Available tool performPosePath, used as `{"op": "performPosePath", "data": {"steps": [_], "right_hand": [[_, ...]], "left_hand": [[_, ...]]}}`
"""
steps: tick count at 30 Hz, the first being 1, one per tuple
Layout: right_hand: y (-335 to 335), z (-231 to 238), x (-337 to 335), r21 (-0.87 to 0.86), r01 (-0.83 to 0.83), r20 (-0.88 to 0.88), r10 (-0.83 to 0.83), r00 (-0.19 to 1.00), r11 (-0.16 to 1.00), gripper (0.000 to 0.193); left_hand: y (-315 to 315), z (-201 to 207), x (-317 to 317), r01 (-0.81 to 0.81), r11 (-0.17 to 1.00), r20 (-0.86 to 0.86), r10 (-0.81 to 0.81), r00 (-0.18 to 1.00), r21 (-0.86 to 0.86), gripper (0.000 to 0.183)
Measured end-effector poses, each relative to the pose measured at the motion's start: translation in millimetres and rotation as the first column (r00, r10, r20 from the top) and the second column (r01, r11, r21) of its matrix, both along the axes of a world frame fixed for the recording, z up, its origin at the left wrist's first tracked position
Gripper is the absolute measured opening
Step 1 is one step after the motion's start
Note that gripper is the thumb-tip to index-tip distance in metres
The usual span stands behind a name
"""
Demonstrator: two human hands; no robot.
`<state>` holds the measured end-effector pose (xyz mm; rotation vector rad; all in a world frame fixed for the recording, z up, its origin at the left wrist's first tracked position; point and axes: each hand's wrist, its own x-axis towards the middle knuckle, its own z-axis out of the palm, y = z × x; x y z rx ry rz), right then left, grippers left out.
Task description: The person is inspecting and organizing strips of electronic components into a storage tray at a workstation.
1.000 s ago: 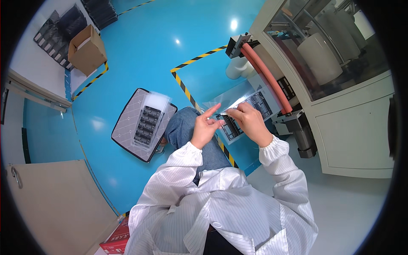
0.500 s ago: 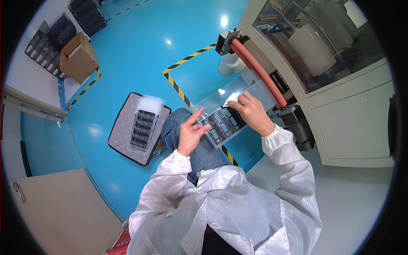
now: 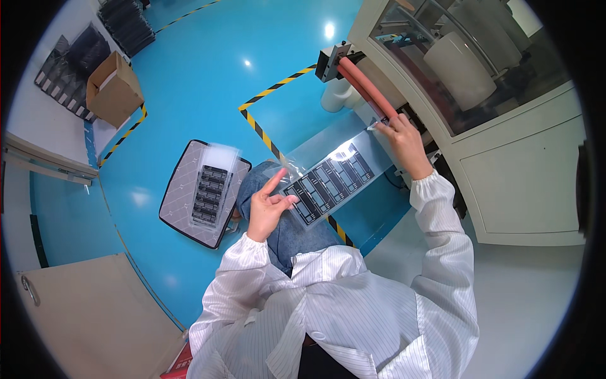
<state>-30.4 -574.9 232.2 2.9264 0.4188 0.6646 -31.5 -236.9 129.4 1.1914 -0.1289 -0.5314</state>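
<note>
Between my hands, over my knee, lies a printed sheet [image 3: 329, 186] with a row of black panels bearing grey windows, on clear film. My left hand [image 3: 266, 210] grips its left end, the thumb on top and the index finger stretched out along the edge. A loose piece of clear film [image 3: 287, 165] sticks up by that fingertip. At the far right end, beside the pink rollers [image 3: 372, 88], my right hand [image 3: 407, 146] pinches the clear film's edge. Its thumb and fingers are closed, and the palm side is hidden.
A stool with a grey quilted seat [image 3: 178, 189] stands left, bearing a stack of similar printed sheets [image 3: 211, 192]. The cream machine [image 3: 517, 170] fills the right side. White rolls [image 3: 336, 96] rest behind the rollers. A cardboard box [image 3: 117, 91] stands far left; striped tape [image 3: 278, 88] marks the floor.
My right hand has moved right to the rollers, drawing the film across, and the whole row of black panels now shows. My left hand has shifted slightly left and nearer me.
</note>
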Motion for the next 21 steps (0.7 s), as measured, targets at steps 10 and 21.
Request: {"op": "performPosePath", "data": {"steps": [10,21], "right_hand": [[1.3,5.1,-15.3,0.172,0.204,-0.006,-0.206,0.979,0.964,0.021],[35.2,-20.2,-28.7,0.546,0.335,-0.15,-0.304,0.941,0.768,0.016]], "left_hand": [[18.7,6.1,-6.6,-0.004,0.999,-0.029,0.005,1.0,0.033,0.065],[40.0,21.4,-9.7,-0.013,0.998,-0.025,0.014,1.0,0.065,0.071]]}}
